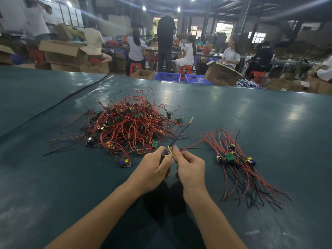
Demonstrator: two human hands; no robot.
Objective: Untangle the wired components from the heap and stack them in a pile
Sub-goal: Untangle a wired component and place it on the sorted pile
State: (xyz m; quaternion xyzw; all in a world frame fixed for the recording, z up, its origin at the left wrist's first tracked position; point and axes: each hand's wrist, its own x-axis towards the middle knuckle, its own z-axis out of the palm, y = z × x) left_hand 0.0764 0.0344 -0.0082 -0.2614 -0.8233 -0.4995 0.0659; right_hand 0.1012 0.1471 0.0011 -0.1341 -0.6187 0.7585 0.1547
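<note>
Your L hand [152, 169] & R hand [191, 170]: fingers pinched on one component [166, 154] above worktop [53, 177], btwn heap [125, 126] & pile [231, 159]. Its red lead [194, 145] possibly snagged in pile; tug hard & you'll scatter it.

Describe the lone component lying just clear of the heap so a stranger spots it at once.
Find the tangled heap of red wires on the dark green table. At its near edge, just left of the left hand, lies one small board with blue and yellow parts. Unlike the others, it sits clear of the tangle.
</note>
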